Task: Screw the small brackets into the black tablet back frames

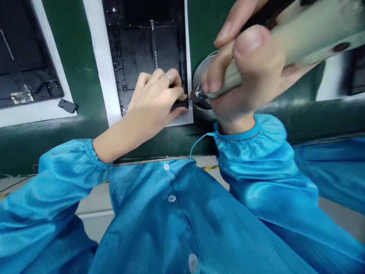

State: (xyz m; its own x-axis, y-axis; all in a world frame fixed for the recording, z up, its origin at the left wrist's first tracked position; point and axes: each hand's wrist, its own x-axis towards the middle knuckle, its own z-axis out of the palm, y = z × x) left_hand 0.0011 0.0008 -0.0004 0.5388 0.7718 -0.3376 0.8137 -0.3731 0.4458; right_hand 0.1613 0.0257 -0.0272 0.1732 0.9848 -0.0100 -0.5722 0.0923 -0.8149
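Observation:
An opened black tablet chassis (142, 49) lies on a white sheet (98, 68) on the green belt. My left hand (155, 99) rests on its lower right corner, fingers curled and pinched on a small black part (180, 105) at the chassis edge. My right hand (245, 72) is wrapped round a pale green electric screwdriver (299, 42). The screwdriver's metal tip (199, 93) points at the same corner, right beside the left fingertips. Both arms are in blue smock sleeves.
A second opened device (25, 57) lies on another white sheet at the far left, with a small loose black part (67, 105) beside it. A round metal dish (201, 70) sits behind the screwdriver tip. Another device shows at the right edge (356, 72).

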